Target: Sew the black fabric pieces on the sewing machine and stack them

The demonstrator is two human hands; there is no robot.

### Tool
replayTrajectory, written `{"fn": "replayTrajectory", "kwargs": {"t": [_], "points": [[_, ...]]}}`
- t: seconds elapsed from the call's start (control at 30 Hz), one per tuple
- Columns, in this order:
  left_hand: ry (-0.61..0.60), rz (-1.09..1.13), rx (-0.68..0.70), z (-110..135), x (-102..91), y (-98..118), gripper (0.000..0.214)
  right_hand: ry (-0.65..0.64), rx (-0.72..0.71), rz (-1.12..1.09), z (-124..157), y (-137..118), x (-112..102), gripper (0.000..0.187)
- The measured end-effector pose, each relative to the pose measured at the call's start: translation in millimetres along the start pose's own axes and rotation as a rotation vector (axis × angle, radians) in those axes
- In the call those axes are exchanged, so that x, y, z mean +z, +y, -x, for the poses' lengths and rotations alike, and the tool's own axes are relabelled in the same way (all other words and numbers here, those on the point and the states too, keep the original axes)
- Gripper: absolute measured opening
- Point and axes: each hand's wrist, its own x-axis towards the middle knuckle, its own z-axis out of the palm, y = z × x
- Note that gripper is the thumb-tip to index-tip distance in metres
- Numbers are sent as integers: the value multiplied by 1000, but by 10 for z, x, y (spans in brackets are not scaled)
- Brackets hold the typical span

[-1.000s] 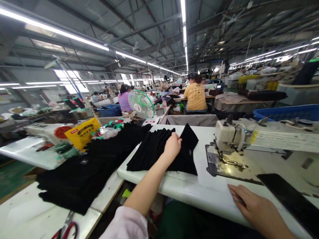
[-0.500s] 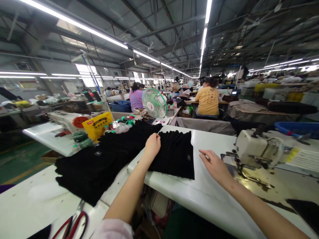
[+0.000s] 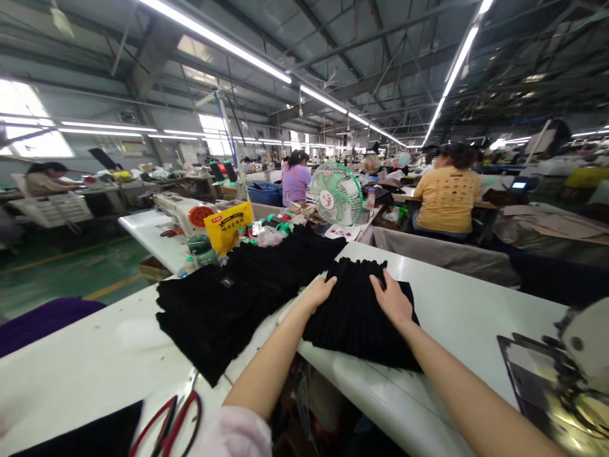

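A black ribbed cloth piece with a wavy top edge lies on the white machine table, drawn into upright folds. My left hand is closed on its left side, thumb on top and the other fingers largely hidden. My right hand grips the cloth's upper right part, with folds bunched by the thumb and forefinger. Just left of this piece spreads a pile of similar black pieces, one bearing a small label.
Red-handled scissors lie at the front left. A sewing machine stands at the right. Beyond the pile are a yellow packet, thread spools and a green fan. Two people sit farther back, one in a yellow shirt.
My right hand has come left from above the bare table onto the black cloth. The cloth, flat before, is now gathered into folds, and its label no longer shows. The view has turned left.
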Motion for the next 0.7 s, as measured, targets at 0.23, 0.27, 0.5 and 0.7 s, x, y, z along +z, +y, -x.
{"fn": "replayTrajectory", "kwargs": {"t": [0.23,0.27,0.5,0.7], "points": [[-140,321,-1,186,-73,15,31,-5,43,61,117,-32,-109,74],[-194,380,-7,223,-125,13,32,-8,46,64,153,-12,-146,76],[-418,719,-31,536,-21,-49,52,-110,12,-6,245,36,-119,78],[-456,810,22,752,49,21,75,-212,-17,-72,131,-120,39,80]]}}
